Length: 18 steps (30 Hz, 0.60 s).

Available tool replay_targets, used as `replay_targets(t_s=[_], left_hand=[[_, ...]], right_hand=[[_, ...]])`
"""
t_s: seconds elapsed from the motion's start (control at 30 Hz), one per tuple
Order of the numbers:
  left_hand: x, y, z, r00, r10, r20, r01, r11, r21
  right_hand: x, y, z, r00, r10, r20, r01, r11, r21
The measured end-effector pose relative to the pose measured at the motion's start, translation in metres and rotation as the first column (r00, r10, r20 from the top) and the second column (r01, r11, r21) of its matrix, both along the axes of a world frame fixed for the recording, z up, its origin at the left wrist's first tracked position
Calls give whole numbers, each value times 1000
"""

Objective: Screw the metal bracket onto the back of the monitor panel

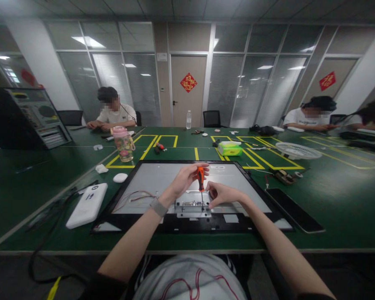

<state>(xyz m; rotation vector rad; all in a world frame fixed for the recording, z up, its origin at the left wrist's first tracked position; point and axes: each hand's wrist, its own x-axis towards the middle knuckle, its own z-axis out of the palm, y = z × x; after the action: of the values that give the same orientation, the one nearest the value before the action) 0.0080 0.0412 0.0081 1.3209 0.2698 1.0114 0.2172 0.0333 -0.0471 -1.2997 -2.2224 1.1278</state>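
My left hand [187,178], with a grey band on its wrist, has its fingers round the handle of an orange-and-black screwdriver [201,174]. The screwdriver stands nearly upright, its shaft reaching down to a metal bracket [192,214] with a circuit board. My right hand [221,194] is bent close to the shaft, its thumb and fingers at the bracket's right end; the exact contact is partly hidden. Beneath both hands lies a large flat display panel [243,208], grey with a black frame. Thin wires [134,194] run across it to the bracket's left side.
A white power bank-like block [88,206] lies left of the panel, a black phone [293,210] right. Beyond stand a pink-lidded bottle [122,143], a green tissue pack [229,148] and a white round grille [296,151]. A computer case [28,118] stands left. Other people sit across the table.
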Motion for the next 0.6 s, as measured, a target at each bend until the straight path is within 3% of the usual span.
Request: replay_targets(t_s=[0.07,0.27,0.47,0.6], left_hand=[[-1,0,0,1000,11,-5,-11,1000,0],[-1,4,-4,978,195,-75,-185,976,118],[-2,3,-1,996,89,3,-89,996,23],[-3,3,-1,990,141,9,-141,989,40]], right_hand=[[0,0,0,1000,5,0,-5,1000,3],[3,2,-4,1000,21,-12,-21,1000,14],[2,1,-2,1000,22,-7,-22,1000,13],[3,1,-2,1000,24,-5,-24,1000,15]])
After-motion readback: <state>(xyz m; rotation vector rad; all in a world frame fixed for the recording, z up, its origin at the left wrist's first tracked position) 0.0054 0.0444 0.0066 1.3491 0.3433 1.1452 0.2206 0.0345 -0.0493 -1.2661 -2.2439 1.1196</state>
